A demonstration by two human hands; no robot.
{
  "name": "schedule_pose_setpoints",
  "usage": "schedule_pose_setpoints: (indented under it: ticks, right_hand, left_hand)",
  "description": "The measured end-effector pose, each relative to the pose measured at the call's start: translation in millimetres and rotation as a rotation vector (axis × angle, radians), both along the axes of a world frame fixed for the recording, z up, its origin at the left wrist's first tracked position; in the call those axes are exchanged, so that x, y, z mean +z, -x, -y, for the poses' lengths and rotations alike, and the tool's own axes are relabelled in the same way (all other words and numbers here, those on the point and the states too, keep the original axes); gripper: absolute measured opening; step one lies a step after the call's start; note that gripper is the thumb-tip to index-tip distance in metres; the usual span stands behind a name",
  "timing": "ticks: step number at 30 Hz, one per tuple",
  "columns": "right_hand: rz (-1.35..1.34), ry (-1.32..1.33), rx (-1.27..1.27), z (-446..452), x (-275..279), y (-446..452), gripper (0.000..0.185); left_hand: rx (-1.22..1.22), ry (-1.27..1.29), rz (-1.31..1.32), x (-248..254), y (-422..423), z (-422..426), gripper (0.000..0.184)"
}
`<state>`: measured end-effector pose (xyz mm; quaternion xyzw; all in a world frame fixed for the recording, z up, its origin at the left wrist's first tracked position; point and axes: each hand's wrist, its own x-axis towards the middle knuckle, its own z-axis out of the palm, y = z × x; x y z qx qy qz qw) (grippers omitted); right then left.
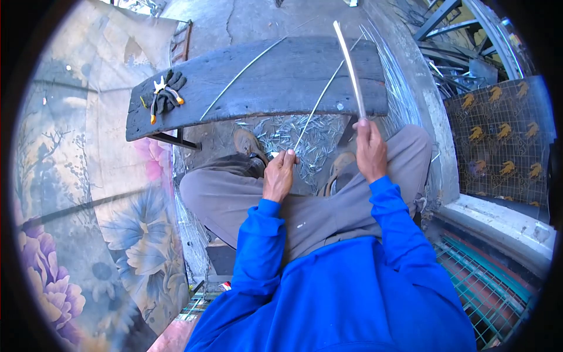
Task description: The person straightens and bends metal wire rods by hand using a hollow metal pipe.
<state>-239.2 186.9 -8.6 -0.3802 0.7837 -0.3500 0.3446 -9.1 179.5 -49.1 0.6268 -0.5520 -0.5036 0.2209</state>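
My left hand [280, 173] is closed in a pinch on the lower end of a thin pale-green strip [319, 98], which slants up and right across the dark bench [252, 97]. My right hand [370, 151] wraps round the lower end of a long, narrow, shiny pale bar [349, 69], held nearly upright above the bench's right side; whether it is a blade or a plain strip I cannot tell. Another thin green strip [243, 71] lies on the bench to the left. Both hands are above my knees, apart from each other.
Pliers [159, 85] with yellow-and-black handles lie on dark gloves [170, 97] at the bench's left end. Cut scraps [305, 138] litter the floor between my shoes. Many long thin strips [402, 88] lie along the right. A floral sheet [117, 193] is on the left.
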Motion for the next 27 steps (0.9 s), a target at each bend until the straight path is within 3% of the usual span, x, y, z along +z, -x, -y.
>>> schedule_pose_setpoints:
  ticks: [2,6,8,10,11,16,18,24,26,27]
  right_hand:
    - [-0.157,0.373,-0.034,2.3,12.6,-2.0,0.042]
    - [-0.099,0.388,-0.040,1.9,11.9,-3.2,0.034]
    - [-0.156,0.273,-0.005,-2.4,-15.9,5.4,0.039]
    - [-0.252,-0.072,0.224,2.5,-30.0,12.5,0.046]
    - [-0.226,-0.040,0.169,-0.9,-37.2,14.9,0.052]
    - [-0.134,0.112,0.068,2.3,15.8,3.9,0.046]
    - [-0.105,0.363,0.060,2.4,22.1,3.2,0.046]
    - [-0.271,0.012,0.247,11.1,-17.5,15.8,0.043]
    - [-0.192,-0.010,0.227,7.2,-8.1,10.4,0.046]
    - [-0.183,0.121,0.175,4.1,-7.2,5.5,0.048]
  left_hand:
    - [-0.012,-0.039,-0.020,2.5,-5.4,6.4,0.046]
    - [0.036,-0.026,-0.104,-15.1,-15.5,7.9,0.043]
    - [0.051,-0.200,-0.266,-20.2,-19.8,10.7,0.041]
    - [0.107,-0.276,-0.338,-8.2,-15.8,11.4,0.036]
    - [0.123,-0.329,-0.372,-7.4,-18.1,11.5,0.035]
    - [0.156,-0.532,-0.468,13.7,-20.5,16.0,0.032]
    - [0.158,-0.641,-0.599,13.8,-24.2,16.8,0.032]
    - [0.150,-0.739,-0.743,15.9,-29.1,14.7,0.030]
    - [0.148,-0.738,-0.737,18.6,-27.4,14.7,0.029]
    - [0.146,-0.734,-0.727,19.0,-27.4,13.7,0.029]
